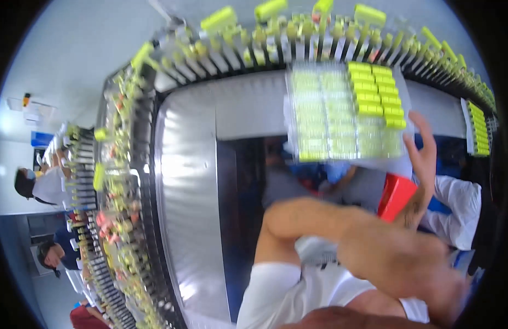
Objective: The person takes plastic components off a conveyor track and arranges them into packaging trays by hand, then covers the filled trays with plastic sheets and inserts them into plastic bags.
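**Clear tray of yellow-green parts held at the conveyor's inner edge**

A clear plastic tray was seen at the far right of the scene, laid against the steel inner panel of a curved conveyor. Its right-hand columns were filled with bright yellow-green pieces, stacked in neat rows; the cells to the left looked paler, and whether they were filled could not be told through the glare. The tray's right edge was met by a raised hand, its fingers spread apart and pointing upward, the palm turned toward the tray. From the blur it could not be told for certain whether the tray was gripped or only steadied. A white sleeve was seen just right of that wrist, and a red object lay just below the tray's near corner.

In the near right foreground, a second hand with its forearm was spread across the picture, heavily blurred; the state of its fingers could not be told, and nothing was seen held in it. White fabric was visible beneath it.

The conveyor was bent around the far and left sides, lined with holders carrying more yellow-green pieces. A second filled tray was set at the far right rim. At the far left, two other people in white coats were seen beside another line.
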Demonstrator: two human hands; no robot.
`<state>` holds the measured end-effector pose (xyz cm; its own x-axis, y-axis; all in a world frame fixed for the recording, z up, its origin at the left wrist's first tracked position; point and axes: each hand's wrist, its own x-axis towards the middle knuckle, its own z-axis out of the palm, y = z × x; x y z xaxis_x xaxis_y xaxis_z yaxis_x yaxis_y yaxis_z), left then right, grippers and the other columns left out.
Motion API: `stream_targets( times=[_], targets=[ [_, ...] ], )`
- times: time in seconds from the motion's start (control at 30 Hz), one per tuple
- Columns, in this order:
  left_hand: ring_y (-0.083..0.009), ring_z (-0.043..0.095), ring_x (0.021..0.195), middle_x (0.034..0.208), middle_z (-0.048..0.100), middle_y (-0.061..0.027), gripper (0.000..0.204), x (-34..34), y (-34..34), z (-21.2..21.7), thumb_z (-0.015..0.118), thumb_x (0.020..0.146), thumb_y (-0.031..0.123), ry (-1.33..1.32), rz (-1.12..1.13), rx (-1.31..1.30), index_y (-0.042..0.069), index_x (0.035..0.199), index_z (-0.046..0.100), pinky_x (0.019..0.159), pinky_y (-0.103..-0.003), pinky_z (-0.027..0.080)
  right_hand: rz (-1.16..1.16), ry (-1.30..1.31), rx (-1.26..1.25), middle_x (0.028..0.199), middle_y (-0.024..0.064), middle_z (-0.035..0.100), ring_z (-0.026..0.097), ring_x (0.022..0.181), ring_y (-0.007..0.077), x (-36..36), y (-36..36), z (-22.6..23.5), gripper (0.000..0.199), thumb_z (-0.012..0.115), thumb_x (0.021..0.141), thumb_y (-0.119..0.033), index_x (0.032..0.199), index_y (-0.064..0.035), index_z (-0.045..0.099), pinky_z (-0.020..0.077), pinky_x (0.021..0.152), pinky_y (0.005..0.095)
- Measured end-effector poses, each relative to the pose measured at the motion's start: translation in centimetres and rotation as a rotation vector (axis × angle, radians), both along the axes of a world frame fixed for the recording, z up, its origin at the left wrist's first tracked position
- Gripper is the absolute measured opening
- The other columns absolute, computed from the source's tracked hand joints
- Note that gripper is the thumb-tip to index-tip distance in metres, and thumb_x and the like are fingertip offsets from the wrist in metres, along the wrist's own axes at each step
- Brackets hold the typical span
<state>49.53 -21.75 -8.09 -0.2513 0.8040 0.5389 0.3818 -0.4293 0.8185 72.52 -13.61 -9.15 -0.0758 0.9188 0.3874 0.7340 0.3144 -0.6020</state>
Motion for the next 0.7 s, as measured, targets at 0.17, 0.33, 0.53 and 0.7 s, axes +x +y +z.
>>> stream_targets(
  times=[0.17,0.33,0.53,0.7],
  targets=[
    [-0.0298,0.072,0.095,0.099,0.077,-0.0102,0.015,6.6,-1.7,-0.8,0.071,0.086,0.007,0.037,-0.14,-0.071,0.008,0.1,0.076,0.091,-0.041,0.053,-0.041,-0.009,0.013,0.14,0.0156,0.063,0.053,0.138,0.0308,0.6,-0.2,-0.2,0.043,0.069,0.088,-0.002,0.131,-0.0005,0.065,0.0364,0.117,0.0402],
    [-0.0305,0.072,0.096,0.098,0.076,-0.0105,0.015,-9.9,5.4,3.2,0.072,0.085,0.006,0.268,-0.23,-0.022,0.008,0.099,0.076,0.092,-0.041,0.054,-0.016,0.073,0.094,0.13,0.0176,0.068,0.062,0.126,0.0244,-1.6,2.7,3.5,0.038,0.07,0.089,-0.003,0.126,0.001,0.066,0.043,0.111,0.0376],
    [-0.031,0.072,0.089,0.102,0.076,-0.0123,0.024,-22.1,21.0,8.4,0.074,0.084,0.01,0.454,0.25,0.013,0.004,0.108,0.074,0.085,-0.04,0.056,0.226,0.131,0.147,0.092,0.0137,0.075,0.074,0.081,0.0219,-15.5,14.4,12.1,0.037,0.07,0.095,-0.031,0.112,0.0012,0.071,0.0564,0.074,0.0337],
    [-0.0425,0.069,0.097,0.097,0.073,-0.0227,0.033,-28.7,25.4,10.9,0.077,0.081,0.018,1.173,0.34,-0.318,-0.001,0.108,0.072,0.088,-0.052,0.054,0.207,-0.249,0.086,0.094,0.0182,0.076,0.074,0.091,0.0366,-31.1,22.1,12.3,0.034,0.069,0.09,-0.038,0.098,-0.0063,0.077,0.0576,0.08,0.0475]
  ],
)
